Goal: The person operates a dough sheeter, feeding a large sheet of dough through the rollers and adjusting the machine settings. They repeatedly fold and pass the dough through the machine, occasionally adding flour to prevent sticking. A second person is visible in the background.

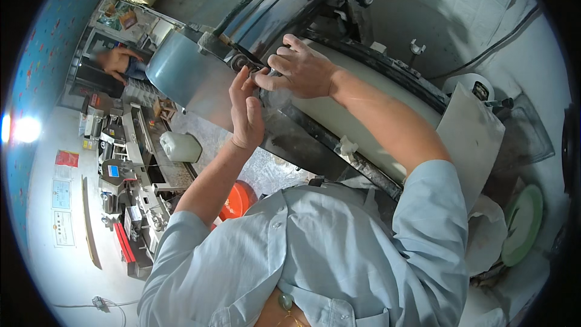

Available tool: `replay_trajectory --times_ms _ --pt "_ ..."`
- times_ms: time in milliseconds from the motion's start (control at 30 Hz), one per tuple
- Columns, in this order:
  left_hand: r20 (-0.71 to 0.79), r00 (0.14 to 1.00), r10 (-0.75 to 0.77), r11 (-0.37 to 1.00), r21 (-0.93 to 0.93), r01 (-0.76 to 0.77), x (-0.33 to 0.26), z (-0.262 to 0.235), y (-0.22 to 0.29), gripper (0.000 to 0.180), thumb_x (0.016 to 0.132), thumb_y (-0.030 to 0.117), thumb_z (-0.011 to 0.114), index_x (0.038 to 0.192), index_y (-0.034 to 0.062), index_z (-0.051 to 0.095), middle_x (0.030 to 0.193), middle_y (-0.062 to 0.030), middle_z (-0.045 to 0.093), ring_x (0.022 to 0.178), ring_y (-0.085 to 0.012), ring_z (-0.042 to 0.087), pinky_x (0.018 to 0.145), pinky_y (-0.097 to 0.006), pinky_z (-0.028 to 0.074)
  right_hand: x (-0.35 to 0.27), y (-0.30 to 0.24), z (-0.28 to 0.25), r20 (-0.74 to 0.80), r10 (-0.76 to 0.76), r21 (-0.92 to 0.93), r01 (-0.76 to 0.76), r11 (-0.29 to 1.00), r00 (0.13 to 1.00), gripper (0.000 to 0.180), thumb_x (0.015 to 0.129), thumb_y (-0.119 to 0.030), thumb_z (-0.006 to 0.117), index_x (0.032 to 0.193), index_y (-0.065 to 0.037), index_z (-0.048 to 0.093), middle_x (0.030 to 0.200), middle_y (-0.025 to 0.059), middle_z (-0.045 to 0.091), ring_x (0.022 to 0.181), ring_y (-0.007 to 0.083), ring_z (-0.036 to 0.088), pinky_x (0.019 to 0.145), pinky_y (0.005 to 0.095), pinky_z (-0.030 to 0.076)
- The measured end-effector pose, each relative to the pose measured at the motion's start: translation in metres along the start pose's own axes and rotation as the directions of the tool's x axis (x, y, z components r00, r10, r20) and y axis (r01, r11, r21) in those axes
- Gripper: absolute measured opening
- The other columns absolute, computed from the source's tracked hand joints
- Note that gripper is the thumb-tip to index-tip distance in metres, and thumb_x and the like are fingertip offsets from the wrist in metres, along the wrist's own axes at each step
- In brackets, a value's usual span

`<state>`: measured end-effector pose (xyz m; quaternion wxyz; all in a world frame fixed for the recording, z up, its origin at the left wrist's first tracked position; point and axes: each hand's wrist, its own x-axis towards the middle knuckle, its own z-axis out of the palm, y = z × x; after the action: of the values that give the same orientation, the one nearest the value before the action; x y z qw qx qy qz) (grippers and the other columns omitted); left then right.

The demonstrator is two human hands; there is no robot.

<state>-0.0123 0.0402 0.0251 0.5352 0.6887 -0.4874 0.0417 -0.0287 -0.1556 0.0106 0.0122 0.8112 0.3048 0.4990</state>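
Observation:
Both hands meet at the end of a large machine with a polished metal roller (pixel 275 9) and a pale flat bed (pixel 324 112). My left hand (pixel 245 115) has its fingers stretched upward, with the fingertips beside a round metal fitting (pixel 239 62). The fingers of my right hand (pixel 299 69) are curled round a small dark part near that fitting; the hand hides most of it, so its kind does not show. A curved metal cover (pixel 178 63) lies left of the fitting.
A white plastic jerrycan (pixel 180 146) and an orange-red tub (pixel 237 201) stand at lower left. Smaller machines (pixel 118 172) line the left wall. A person (pixel 118 63) is in the background. On the right are a pale panel (pixel 469 139) and a green-rimmed basin (pixel 526 227).

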Motion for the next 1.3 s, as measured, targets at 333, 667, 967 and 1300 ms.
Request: replay_trajectory --times_ms 333,667,967,1300 --pt "-0.011 0.991 0.135 0.982 0.136 -0.132 0.003 0.01 -0.017 0.068 0.095 0.049 0.035 0.139 -0.0007 0.02 0.125 -0.0218 0.049 0.113 -0.0251 0.05 0.098 -0.036 0.036 -0.001 -0.011 0.001 -0.017 0.142 0.102 -0.14 0.985 0.99 0.038 0.065 -0.019 0.066 0.1 -0.023 0.05 0.079 0.0031 0.051 0.069 0.0205 0.057 0.073 0.0375 0.038" --pt "-0.068 0.996 0.05 0.986 0.16 -0.039 0.009 0.007 -0.027 0.073 0.092 0.057 0.035 0.133 -0.0024 0.033 0.113 -0.0178 0.057 0.105 -0.021 0.055 0.089 -0.032 0.042 -0.007 -0.028 0.01 -0.016 0.385 0.279 -0.365 0.888 0.923 0.051 0.057 -0.021 0.073 0.104 -0.021 0.051 0.079 0.0028 0.051 0.071 0.0212 0.059 0.076 0.038 0.037" --pt "-0.068 0.997 0.047 0.965 0.259 -0.028 0.017 0.007 -0.015 0.07 0.093 0.057 0.032 0.129 -0.0033 0.039 0.11 -0.0143 0.057 0.101 -0.0198 0.056 0.086 -0.031 0.044 -0.009 -0.031 0.014 -0.024 0.436 0.281 -0.413 0.866 0.899 0.052 0.057 -0.024 0.074 0.104 -0.02 0.051 0.078 0.0021 0.052 0.072 0.0207 0.06 0.076 0.0388 0.037" --pt "-0.048 0.999 0.021 0.954 0.301 -0.005 0.021 0.006 -0.005 0.07 0.093 0.058 0.031 0.125 -0.003 0.045 0.118 -0.0126 0.054 0.099 -0.0191 0.054 0.086 -0.031 0.043 -0.005 -0.037 0.008 -0.08 0.495 0.305 -0.452 0.838 0.865 0.039 0.063 -0.021 0.07 0.099 -0.014 0.056 0.076 0.0012 0.051 0.069 0.02 0.057 0.074 0.0393 0.038"
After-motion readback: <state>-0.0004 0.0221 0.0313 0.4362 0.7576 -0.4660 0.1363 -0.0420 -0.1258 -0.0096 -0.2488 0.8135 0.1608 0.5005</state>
